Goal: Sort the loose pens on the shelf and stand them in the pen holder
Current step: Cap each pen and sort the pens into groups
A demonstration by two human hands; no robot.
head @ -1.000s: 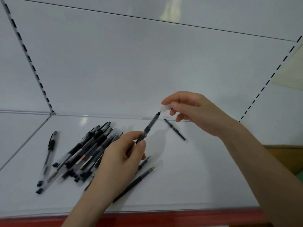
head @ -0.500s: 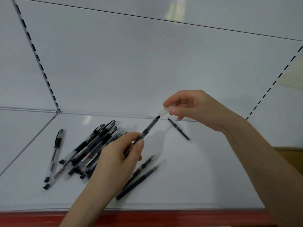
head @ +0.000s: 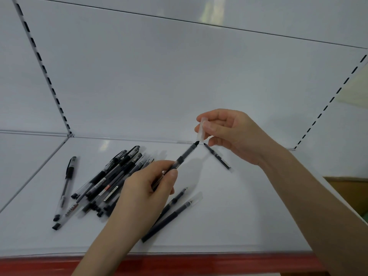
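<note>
My left hand [head: 147, 188] grips a black pen [head: 184, 155] by its barrel, tip pointing up and right. My right hand [head: 229, 134] pinches a clear pen cap [head: 201, 130] between thumb and forefinger, its open end just over the pen's tip. A pile of several black pens [head: 107, 182] lies on the white shelf [head: 229, 216] left of my left hand. One pen [head: 66, 186] lies apart at the far left. Two more pens [head: 175, 212] lie under my left hand, and another pen [head: 218, 157] lies below my right hand. No pen holder is in view.
The shelf has a red front edge [head: 179, 263] and a white back panel [head: 159, 76]. Slotted uprights [head: 43, 70] run up both sides. A cardboard box [head: 350, 192] sits at the right, beyond the shelf.
My right hand has turned the clear cap more upright and brought its mouth right over the pen's tip. The left hand holds the pen much as before.
</note>
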